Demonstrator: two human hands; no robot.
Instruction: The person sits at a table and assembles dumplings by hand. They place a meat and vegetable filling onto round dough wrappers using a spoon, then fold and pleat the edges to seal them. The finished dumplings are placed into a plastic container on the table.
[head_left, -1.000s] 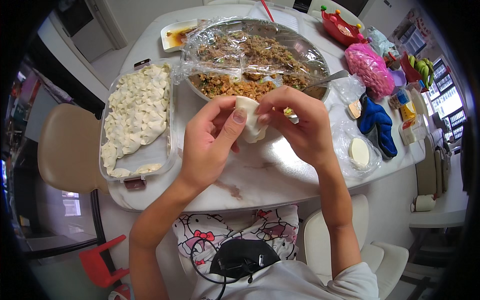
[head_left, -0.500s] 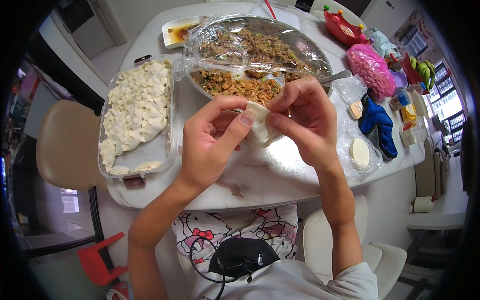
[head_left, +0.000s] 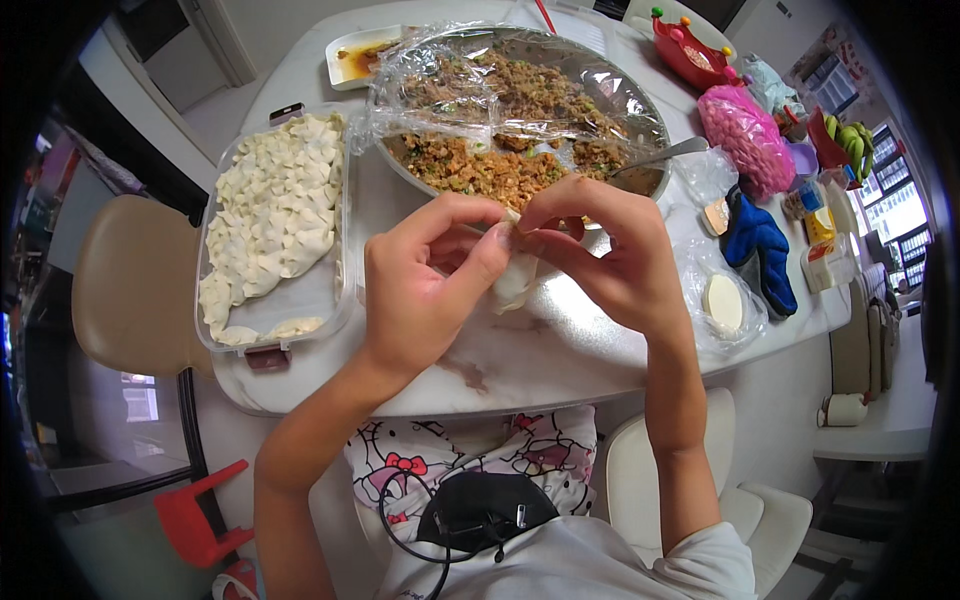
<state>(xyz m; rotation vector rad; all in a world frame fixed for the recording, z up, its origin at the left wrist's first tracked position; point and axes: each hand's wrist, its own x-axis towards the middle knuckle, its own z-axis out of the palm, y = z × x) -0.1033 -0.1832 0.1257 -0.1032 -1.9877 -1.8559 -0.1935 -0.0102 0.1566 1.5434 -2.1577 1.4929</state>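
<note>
Between my hands, above the near part of the marble table, is a pale dumpling (head_left: 516,284), partly hidden by my fingers. My left hand (head_left: 432,270) pinches its edge with thumb and forefinger. From the other side, my right hand (head_left: 605,255) pinches the same upper edge, fingertips touching the left ones. Just beyond them stands a big metal bowl (head_left: 655,125) of minced filling (head_left: 480,172), partly covered with cling film. A spoon (head_left: 665,152) rests in it at the right. To the left, a clear plastic box (head_left: 345,270) holds rows of finished dumplings (head_left: 280,200).
At the right, a stack of round wrappers (head_left: 723,302) lies in a plastic bag, near a blue cloth item (head_left: 755,240) and a pink bag (head_left: 745,135). A white dish of brown sauce (head_left: 340,72) sits far left. The table's curved edge (head_left: 480,410) is near my lap.
The dumpling has tilted and now hangs lower beneath my fingertips. My right hand has closed in over its top edge, and both hands' fingertips have come together.
</note>
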